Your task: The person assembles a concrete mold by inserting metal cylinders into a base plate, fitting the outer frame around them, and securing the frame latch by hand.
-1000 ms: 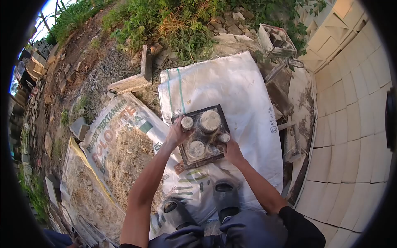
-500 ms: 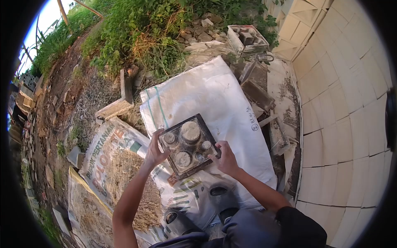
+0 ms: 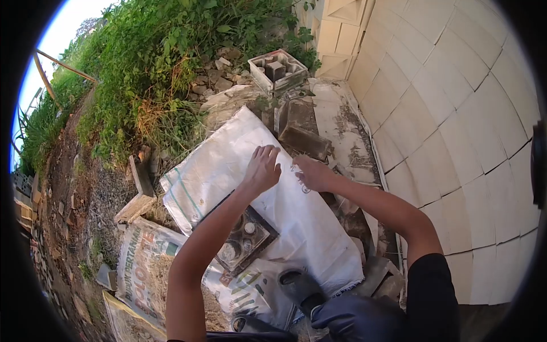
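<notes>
From afar I'm seeing green plants (image 3: 154, 74) spreading beside loose stones (image 3: 213, 77). Near the stones, a pale box (image 3: 262, 78) is holding a dark block (image 3: 276, 70). A pale wall (image 3: 433, 119) with dark joints is filling the right. At left, 2 boards (image 3: 135, 208) are forming a corner; farther off, 2 poles (image 3: 68, 66) are slanting beneath sky (image 3: 62, 28).

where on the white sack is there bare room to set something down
The white sack is bare between the dark tray, the shoe and the sack's right edge, and between its upper-left edge and the left hand. Beyond the right edge, dusty boxy pieces crowd it.
</notes>
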The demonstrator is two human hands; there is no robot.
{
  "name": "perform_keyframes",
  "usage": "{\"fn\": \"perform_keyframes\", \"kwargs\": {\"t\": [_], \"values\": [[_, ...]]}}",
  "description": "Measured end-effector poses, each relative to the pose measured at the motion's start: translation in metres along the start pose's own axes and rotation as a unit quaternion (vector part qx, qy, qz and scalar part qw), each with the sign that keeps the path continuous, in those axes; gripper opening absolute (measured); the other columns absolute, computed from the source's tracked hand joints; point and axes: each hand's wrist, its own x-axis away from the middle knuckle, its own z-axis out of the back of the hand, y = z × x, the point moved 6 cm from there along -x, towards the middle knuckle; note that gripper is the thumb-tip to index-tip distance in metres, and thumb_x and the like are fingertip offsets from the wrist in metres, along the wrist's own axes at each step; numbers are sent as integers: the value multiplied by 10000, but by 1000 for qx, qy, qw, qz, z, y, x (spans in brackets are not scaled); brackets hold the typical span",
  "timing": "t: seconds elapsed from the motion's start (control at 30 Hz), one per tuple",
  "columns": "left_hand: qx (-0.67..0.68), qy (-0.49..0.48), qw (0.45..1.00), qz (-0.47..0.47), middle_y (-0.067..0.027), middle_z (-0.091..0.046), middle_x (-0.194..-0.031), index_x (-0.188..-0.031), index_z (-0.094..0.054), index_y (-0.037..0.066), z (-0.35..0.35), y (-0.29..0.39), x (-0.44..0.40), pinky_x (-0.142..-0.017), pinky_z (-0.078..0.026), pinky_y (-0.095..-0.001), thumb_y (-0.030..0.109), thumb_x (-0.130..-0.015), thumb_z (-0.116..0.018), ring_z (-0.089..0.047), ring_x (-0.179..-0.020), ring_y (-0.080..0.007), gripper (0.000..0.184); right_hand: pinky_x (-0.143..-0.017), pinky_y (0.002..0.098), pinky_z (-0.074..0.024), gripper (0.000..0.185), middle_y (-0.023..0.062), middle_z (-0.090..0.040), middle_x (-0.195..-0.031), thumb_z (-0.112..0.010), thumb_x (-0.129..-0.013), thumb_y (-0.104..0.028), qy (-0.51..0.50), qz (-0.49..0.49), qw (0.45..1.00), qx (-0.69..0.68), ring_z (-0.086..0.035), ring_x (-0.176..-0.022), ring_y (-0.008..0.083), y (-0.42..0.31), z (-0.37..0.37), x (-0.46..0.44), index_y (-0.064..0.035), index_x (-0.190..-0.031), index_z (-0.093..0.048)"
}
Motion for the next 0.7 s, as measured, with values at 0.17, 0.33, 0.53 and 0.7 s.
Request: {"fn": "perform_keyframes", "kwargs": {"t": [0.17, 0.33, 0.53, 0.7], "values": [[-24, 32, 993, 110, -241, -548, -1147, -1222, -459, -34, -28, -53, -124, -934, -449, -455, 188, -824, -662, -539, -1084, -399, 498, -652, 386, -534, 321, 152, -619, -1015, -559, -931, -197, 241, -183, 918, -258, -660, -809, 259, 91, -4, -51, -28, -1192, -477], [-6, -36, 949, 313, -252, -646, -1069, -1142, -560, -16, -85, -128, -180, -866, -494, -468, 302, -836, -664, -625, -1022, -398, 453, -557, 300, -518, 221, 50, -608, -856, -530, -950, -167, 244, -311, 749, -532, -602, -654, 139, 89, -39, -20, -45, -1134, -511], [-30, 23, 979, 199, -218, -659, -767, -883, -626, 47, -80, -95, -154, -711, -495, -508, 214, -866, -616, -640, -766, -432, 168, -637, 305, -535, 180, 43, -607, -882, -544, -928, -137, 259, -326, 805, -424, -600, -733, 142, 154, -71, -2, -35, -1077, -557], [-31, 89, 986, 140, -181, -659, -764, -833, -592, 41, -54, -51, -121, -656, -474, -492, 134, -854, -595, -628, -707, -392, 95, -928, 445, -444, 398, 210, -543, -1188, -637, -848, -146, 261, -323, 893, -172, -527, -1105, 368, 134, -45, -6, -7, -1199, -513]]}}
